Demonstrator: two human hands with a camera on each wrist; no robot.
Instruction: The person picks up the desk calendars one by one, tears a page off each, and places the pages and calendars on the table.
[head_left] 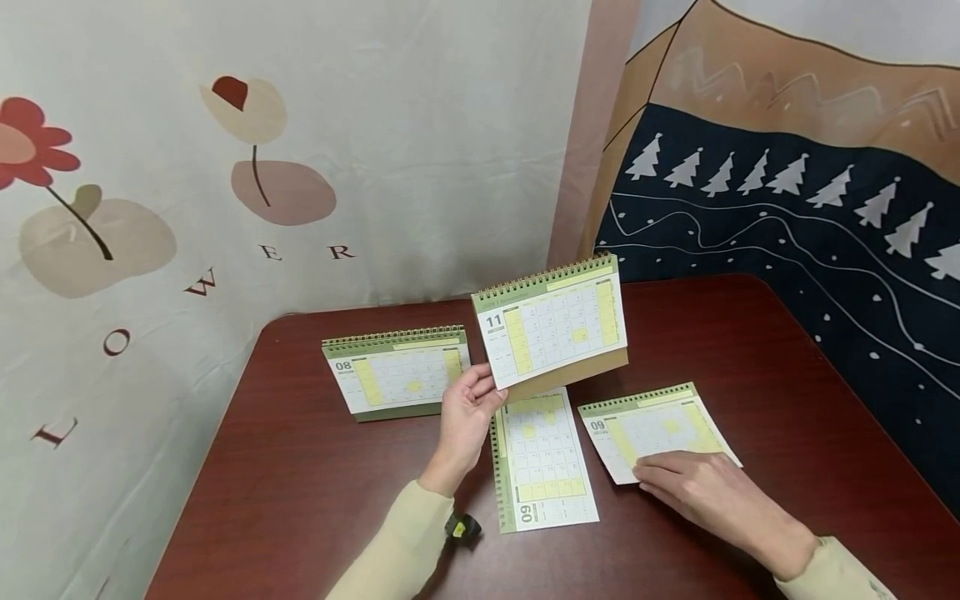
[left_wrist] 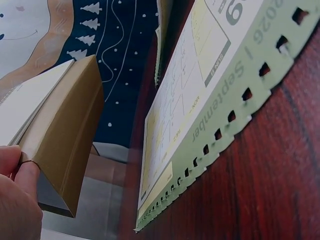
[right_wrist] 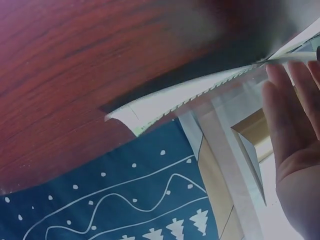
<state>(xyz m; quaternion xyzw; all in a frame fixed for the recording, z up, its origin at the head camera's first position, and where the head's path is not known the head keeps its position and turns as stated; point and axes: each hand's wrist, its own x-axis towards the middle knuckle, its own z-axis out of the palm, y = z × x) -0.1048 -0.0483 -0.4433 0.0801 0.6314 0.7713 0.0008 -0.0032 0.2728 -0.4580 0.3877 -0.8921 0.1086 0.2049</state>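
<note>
My left hand (head_left: 465,417) grips the lower left corner of a spiral-bound desk calendar (head_left: 555,321) marked 11, held tilted above the table; its brown cardboard stand (left_wrist: 75,135) shows in the left wrist view. Under it lies a loose calendar page (head_left: 551,467) marked 09, turned sideways, with torn binding holes along its green edge. My right hand (head_left: 705,492) rests on the front edge of another loose 09 page (head_left: 652,425), fingers fairly straight. In the right wrist view that page (right_wrist: 175,92) looks bowed, one corner curling off the table.
A second desk calendar (head_left: 397,379), marked 08, stands on the reddish-brown table (head_left: 300,492) at the back left. A small black object with a yellow-green mark (head_left: 463,528) is by my left sleeve. Printed cloths (head_left: 450,150) hang behind the table.
</note>
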